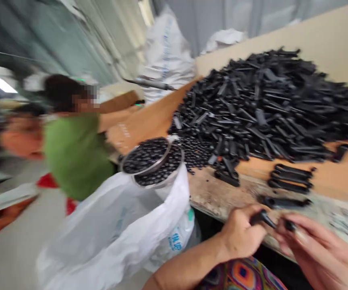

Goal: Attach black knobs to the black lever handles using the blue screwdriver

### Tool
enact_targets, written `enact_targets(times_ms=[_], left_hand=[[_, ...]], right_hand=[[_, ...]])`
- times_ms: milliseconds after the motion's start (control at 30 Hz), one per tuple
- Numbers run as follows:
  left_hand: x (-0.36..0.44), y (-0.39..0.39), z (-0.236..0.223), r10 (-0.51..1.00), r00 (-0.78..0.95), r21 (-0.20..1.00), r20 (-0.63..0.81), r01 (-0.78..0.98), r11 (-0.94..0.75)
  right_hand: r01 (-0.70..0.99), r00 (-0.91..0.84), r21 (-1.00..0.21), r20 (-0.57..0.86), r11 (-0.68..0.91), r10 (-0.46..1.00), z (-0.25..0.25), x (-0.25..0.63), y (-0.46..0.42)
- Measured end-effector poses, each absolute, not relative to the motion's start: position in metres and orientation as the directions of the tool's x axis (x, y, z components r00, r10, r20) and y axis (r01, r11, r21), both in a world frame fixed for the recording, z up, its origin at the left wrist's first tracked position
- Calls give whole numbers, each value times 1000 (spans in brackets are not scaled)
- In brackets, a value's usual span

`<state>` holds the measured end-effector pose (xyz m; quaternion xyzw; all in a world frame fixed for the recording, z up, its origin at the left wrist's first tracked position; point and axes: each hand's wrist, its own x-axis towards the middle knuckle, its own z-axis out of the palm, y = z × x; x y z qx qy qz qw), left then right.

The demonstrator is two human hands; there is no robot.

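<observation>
My left hand (pixel 243 233) is closed on one end of a black plastic handle-like part (pixel 263 218), above the table's front edge. Its narrow end points at my right hand (pixel 322 247), whose thumb and fingers pinch a small black round piece (pixel 290 225). Motion blur hides whether the two pieces touch. Just beyond my hands lies a single black part (pixel 285 201). Behind it several like parts (pixel 291 177) are lined up side by side. A large heap of black parts (pixel 261 104) covers the back of the table.
Two bowls of small black pieces (pixel 146 155) stand at the table's left edge, beside loose ones (pixel 193 149). An open white sack (pixel 110 229) hangs below. Thin metal pieces (pixel 347 225) lie at right. A person in green (pixel 74 153) sits at left; a full sack (pixel 168 52) stands behind.
</observation>
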<state>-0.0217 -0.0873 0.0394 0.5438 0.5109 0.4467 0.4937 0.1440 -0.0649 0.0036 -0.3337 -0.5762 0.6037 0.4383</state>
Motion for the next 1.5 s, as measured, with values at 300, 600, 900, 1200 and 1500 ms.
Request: enact_targets(times_ms=[300,600,900,1200,1500], left_hand=[[-25,-75,26,995,100,963,8,268,-35],[-27,-75,20,998,47,894,43,445,-59],[-29,-78,10,974,37,740,222,644,-193],[-23,-79,-3,889,37,547,456,776,-313],[-17,-77,0,810,109,403,576,825,-398]], right_hand=[[-606,-298,-747,-105,-273,949,17,109,-67],[-583,-298,-769,-97,-262,950,10,106,-71],[-614,-267,-757,-67,-224,961,-1,103,-76],[-668,-229,-709,-93,-226,969,-2,100,-80],[-730,-267,-621,-127,-287,955,-1,107,-84]])
